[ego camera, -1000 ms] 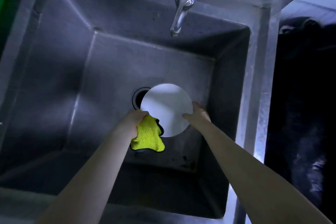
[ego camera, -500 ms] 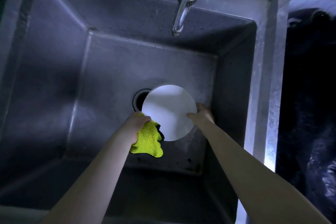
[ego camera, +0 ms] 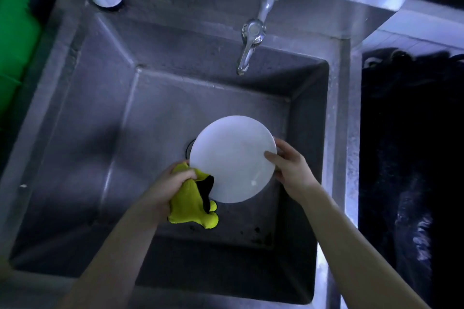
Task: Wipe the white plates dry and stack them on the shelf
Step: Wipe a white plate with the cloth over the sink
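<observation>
The white plate (ego camera: 232, 158) is held over the steel sink (ego camera: 100, 158), its rim pinched at 3 o'clock by the right hand (ego camera: 288, 167). The left hand (ego camera: 164, 188) bunches a yellow cloth (ego camera: 189, 208) at 8 o'clock. If wet, the rim could slip and chip below.
</observation>
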